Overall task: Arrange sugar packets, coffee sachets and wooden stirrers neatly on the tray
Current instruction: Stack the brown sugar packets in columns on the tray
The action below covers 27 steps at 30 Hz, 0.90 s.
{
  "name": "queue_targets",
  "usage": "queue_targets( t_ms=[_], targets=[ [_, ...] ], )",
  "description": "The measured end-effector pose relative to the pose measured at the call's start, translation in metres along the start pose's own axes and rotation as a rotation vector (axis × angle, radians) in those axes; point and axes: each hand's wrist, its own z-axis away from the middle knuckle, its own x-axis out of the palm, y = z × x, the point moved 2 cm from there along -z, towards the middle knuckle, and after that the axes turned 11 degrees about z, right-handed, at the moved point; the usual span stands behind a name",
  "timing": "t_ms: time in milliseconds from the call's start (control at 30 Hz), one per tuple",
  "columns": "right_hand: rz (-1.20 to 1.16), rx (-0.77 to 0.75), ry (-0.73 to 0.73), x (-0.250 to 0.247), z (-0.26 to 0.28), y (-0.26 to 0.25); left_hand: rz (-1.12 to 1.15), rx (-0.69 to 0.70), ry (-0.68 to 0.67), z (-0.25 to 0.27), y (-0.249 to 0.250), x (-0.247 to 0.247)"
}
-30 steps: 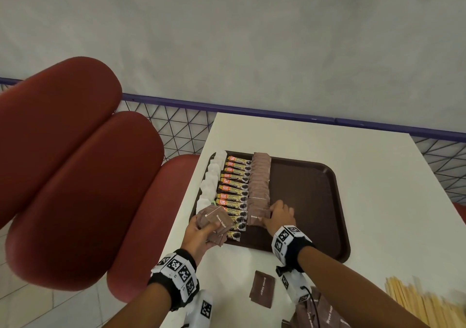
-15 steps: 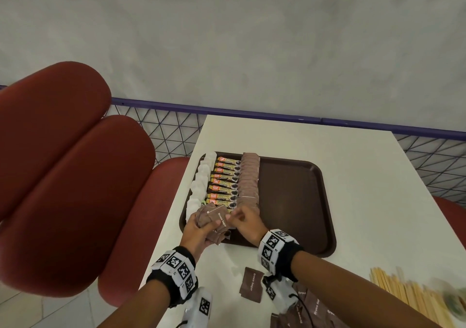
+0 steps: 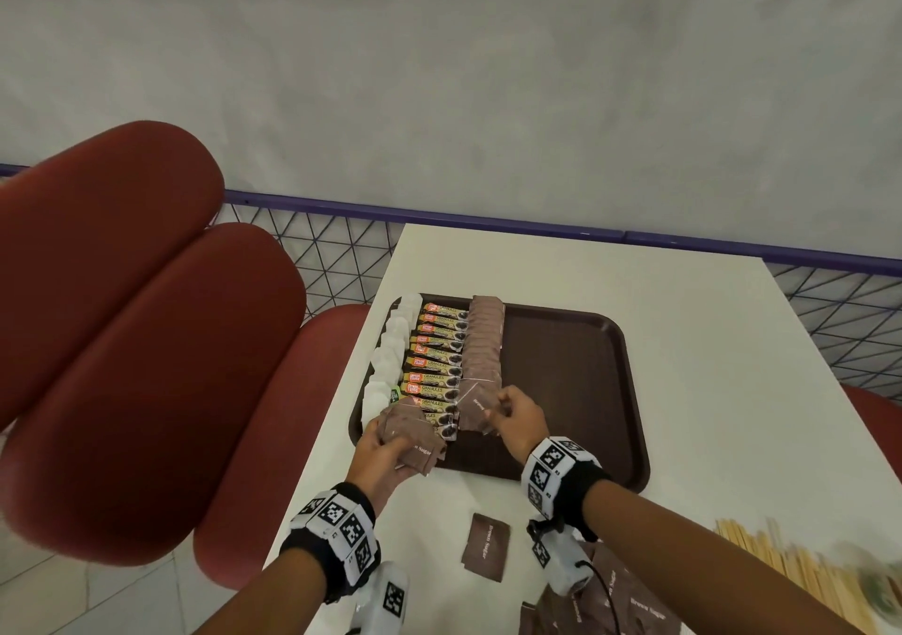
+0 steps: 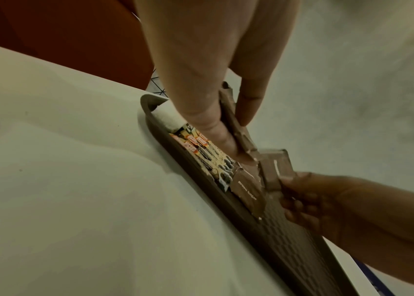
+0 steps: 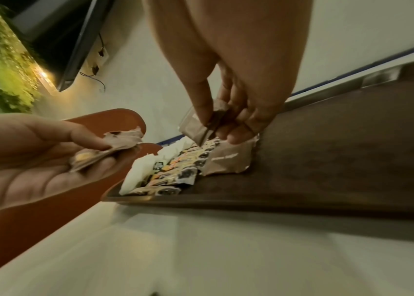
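A dark brown tray (image 3: 576,370) lies on the white table (image 3: 732,390). Along its left side run three rows: white packets (image 3: 390,346), yellow-and-black coffee sachets (image 3: 434,356) and brown sugar packets (image 3: 483,341). My left hand (image 3: 385,444) holds a small stack of brown sugar packets (image 3: 412,439) over the tray's near left corner. My right hand (image 3: 517,419) pinches one brown sugar packet (image 5: 195,126) just above the near end of the brown row. In the left wrist view my thumb presses the stack (image 4: 238,130). Wooden stirrers (image 3: 790,571) lie on the table at the near right.
Loose brown sugar packets (image 3: 485,546) lie on the table in front of the tray, with more under my right forearm (image 3: 620,605). Red padded seats (image 3: 146,341) stand to the left. A purple rail with wire mesh (image 3: 332,243) runs behind the table.
My right hand went from the near end of the brown row to the stack in my left hand, took a packet, and has moved back to the row.
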Motion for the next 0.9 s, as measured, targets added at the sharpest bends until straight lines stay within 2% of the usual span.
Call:
queue_targets(
  t_ms=[100, 233, 333, 467, 700, 900],
  targets=[
    [0.197, 0.028, 0.065, -0.009, -0.009, 0.010, -0.020, 0.024, 0.018, 0.001, 0.002, -0.004],
    [0.307, 0.090, 0.015, -0.008, -0.014, 0.014, -0.032, 0.038, 0.046, 0.001, 0.003, -0.008],
    [0.437, 0.067, -0.058, 0.001, -0.015, 0.009, -0.040, 0.039, 0.058, 0.001, 0.004, -0.011],
    [0.593, 0.050, -0.074, 0.006, -0.018, 0.006, -0.027, 0.032, 0.069, -0.001, 0.005, -0.014],
    [0.850, -0.068, 0.004, 0.012, -0.021, -0.004, 0.038, -0.024, 0.056, -0.004, 0.009, -0.018],
    [0.890, -0.125, 0.085, 0.014, -0.022, -0.004, 0.008, -0.025, 0.063, -0.009, 0.008, -0.020]
  ],
)
